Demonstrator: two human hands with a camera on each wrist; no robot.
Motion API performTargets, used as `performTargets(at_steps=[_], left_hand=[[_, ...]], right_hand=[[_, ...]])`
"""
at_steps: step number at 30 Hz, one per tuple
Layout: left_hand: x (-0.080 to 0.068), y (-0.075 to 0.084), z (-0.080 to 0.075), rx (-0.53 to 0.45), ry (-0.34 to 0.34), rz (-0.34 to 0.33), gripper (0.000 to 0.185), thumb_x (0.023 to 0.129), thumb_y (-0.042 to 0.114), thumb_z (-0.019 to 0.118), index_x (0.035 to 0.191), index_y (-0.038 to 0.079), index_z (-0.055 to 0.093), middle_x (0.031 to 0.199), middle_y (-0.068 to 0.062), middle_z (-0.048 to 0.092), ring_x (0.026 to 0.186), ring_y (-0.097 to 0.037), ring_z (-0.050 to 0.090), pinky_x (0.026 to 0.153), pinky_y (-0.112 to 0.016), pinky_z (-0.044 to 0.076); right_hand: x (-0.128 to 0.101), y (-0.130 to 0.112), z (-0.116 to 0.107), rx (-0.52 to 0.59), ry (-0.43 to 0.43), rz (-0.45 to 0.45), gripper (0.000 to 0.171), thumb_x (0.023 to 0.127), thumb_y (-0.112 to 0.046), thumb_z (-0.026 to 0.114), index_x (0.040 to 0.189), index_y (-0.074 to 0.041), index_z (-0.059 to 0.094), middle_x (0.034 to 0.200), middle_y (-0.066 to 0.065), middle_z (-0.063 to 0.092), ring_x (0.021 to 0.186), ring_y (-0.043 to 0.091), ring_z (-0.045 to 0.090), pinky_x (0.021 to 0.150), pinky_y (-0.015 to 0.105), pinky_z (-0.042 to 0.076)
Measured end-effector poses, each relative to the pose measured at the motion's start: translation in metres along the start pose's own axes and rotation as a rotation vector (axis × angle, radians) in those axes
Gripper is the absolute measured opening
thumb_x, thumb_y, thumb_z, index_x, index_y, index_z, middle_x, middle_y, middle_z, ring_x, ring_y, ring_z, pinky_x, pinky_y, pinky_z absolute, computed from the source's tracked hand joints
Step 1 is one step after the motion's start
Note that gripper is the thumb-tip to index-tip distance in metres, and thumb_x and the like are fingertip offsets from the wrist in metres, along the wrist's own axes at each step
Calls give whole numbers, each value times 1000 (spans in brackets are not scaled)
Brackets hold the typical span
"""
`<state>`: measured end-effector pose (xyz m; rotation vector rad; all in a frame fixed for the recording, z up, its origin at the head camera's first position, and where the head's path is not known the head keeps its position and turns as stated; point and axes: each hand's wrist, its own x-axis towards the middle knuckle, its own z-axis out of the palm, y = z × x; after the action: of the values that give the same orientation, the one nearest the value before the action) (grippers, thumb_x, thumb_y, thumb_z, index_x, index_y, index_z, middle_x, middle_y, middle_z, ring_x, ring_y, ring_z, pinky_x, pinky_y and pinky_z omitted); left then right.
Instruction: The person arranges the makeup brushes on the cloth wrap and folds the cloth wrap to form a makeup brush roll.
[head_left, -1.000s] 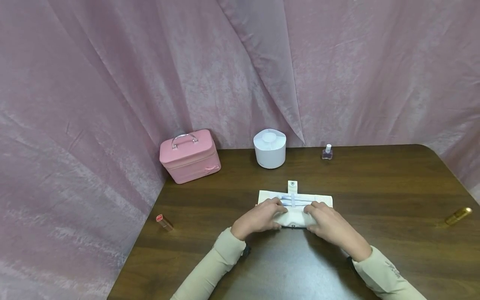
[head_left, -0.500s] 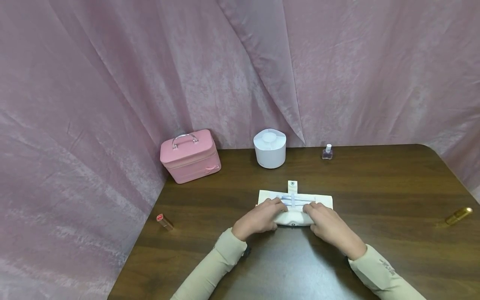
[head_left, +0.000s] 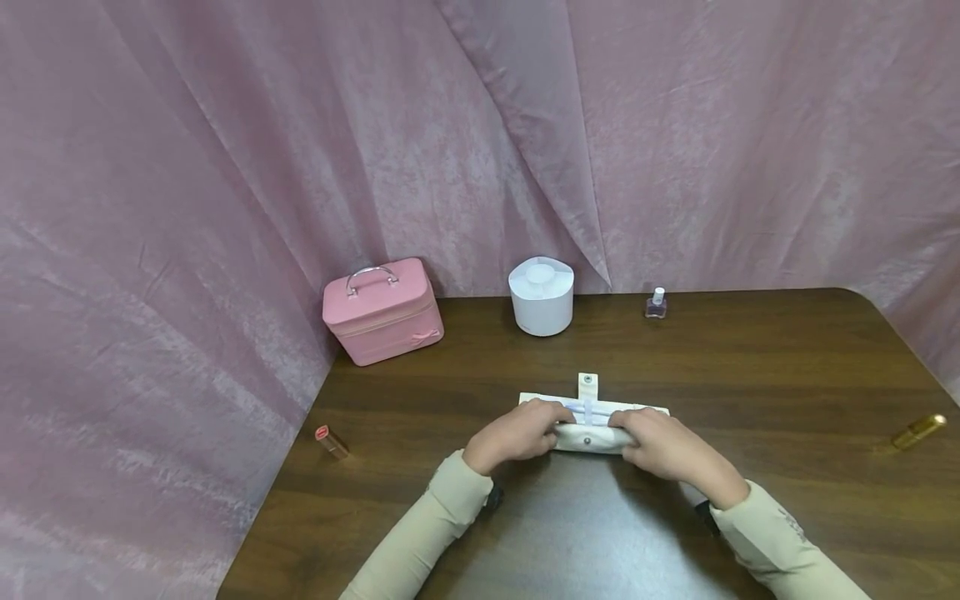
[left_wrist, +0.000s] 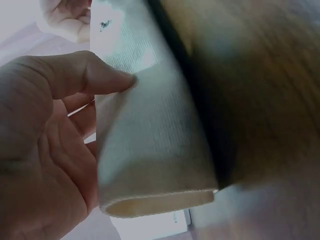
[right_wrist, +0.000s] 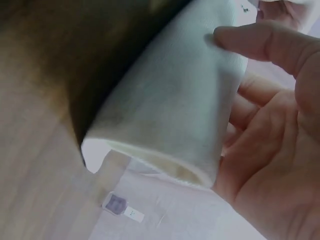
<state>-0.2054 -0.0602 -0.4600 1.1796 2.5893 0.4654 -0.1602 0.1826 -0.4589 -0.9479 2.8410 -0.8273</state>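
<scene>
A white fabric roll-up pouch (head_left: 588, 440) lies across the table, its near side folded into a flat roll with a snap stud on its face. A strap (head_left: 588, 385) with a snap points away from me at the far edge. Slender pale sticks (head_left: 600, 411) lie in the part still flat; their kind is too small to tell. My left hand (head_left: 521, 432) grips the left part of the roll, thumb on the near face in the left wrist view. My right hand (head_left: 667, 442) holds the right part likewise, its thumb pressing the fabric (right_wrist: 175, 90) in the right wrist view.
A pink vanity case (head_left: 384, 312) stands at the back left, beside a white round-cornered organizer (head_left: 542, 308). A nail polish bottle (head_left: 656, 305) is at the back. A lipstick tube (head_left: 332, 442) lies left, a gold tube (head_left: 918, 432) far right. Pink curtain (head_left: 480, 150) hangs behind.
Both hands have rolled the pouch's near side further over, and its stud now faces up toward me. The strap and far edge have slid a little toward me.
</scene>
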Motion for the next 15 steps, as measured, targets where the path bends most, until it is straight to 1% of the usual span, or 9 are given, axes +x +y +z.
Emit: performTargets(at_steps=[3,7,11,15], left_hand=[[1,-1,-3,-38,-13,0,35,87,-8,62,116,7,72,98,4,64,81,-9,52,70,-17,41],[3,-5,-6,-76,-20,-18,42,85,-9,59,123,6,70,104,1,67,82,-13,57,70,-17,42],[8,-8,-7,-66,-14,-27,45,85,-9,58,126,6,69,110,-1,69,86,-14,59,73,-18,43],[14,-12,-7,-62,-6,-44,46,87,-9,58,129,6,68,113,-1,69,88,-13,58,75,-18,44]], right_hand=[[2,1,-5,41,-25,-12,24,76,4,71,97,-8,69,82,-6,60,70,8,49,63,30,44],[7,6,-8,66,-46,-20,24,78,4,69,100,-5,69,84,-5,63,71,7,50,64,29,44],[12,13,-9,80,-60,-5,25,80,4,66,104,-3,69,88,-3,65,72,8,50,66,29,44],[16,19,-8,86,-46,21,29,81,4,66,109,1,69,98,3,69,81,13,57,71,34,48]])
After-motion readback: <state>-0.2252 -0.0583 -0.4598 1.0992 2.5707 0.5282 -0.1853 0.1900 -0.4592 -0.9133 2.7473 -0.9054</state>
